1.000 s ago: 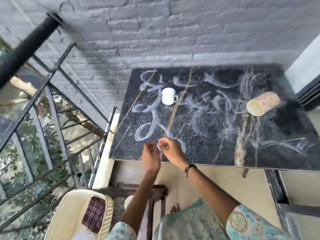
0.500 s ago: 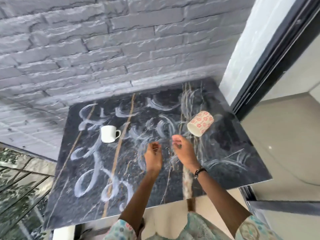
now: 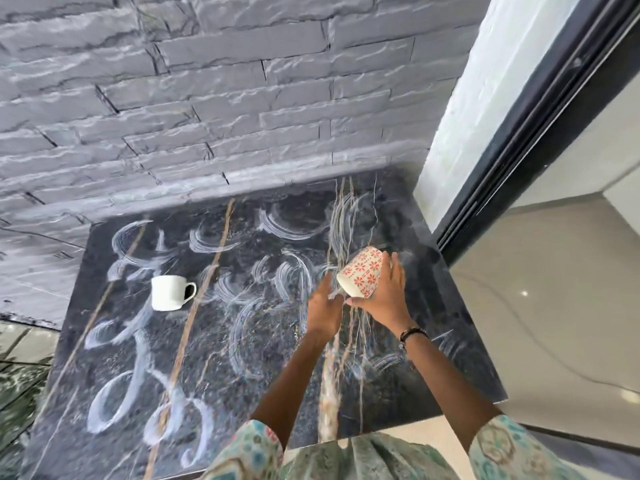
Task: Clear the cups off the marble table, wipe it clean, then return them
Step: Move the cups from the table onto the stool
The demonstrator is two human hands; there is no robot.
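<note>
Your right hand (image 3: 382, 296) is wrapped around the patterned cup (image 3: 362, 271), a cream cup with red flower prints. The cup is tilted on its side with the open rim toward you and to the left, over the right part of the marble desk (image 3: 242, 341). The fingers curl over the cup's far side and the thumb comes under the rim, so this grip is closed on the cup. You cannot tell whether the cup's side touches the desk or is just above it.

Your left hand (image 3: 323, 308) is just beside the right one, to its left, near the cup's rim. Its fingers point forward toward the cup and look loosely bent; something small and pale sits between the two hands, but it is too blurred to say whether the left grip has hold of anything.

The white mug (image 3: 168, 292) stands upright on the left part of the desk, well apart from both hands, its dark-edged handle pointing right.

The desk top is dark stone with tan veins running front to back, covered in whitish curved smears. A dark wristband (image 3: 412, 332) sits on your right wrist, and patterned green sleeves show at the bottom edge. A grey stone-brick wall (image 3: 207, 98) runs along the far side of the desk, and a dark door frame (image 3: 526, 133) rises at the right, with pale floor tiles (image 3: 554, 306) beyond it.
</note>
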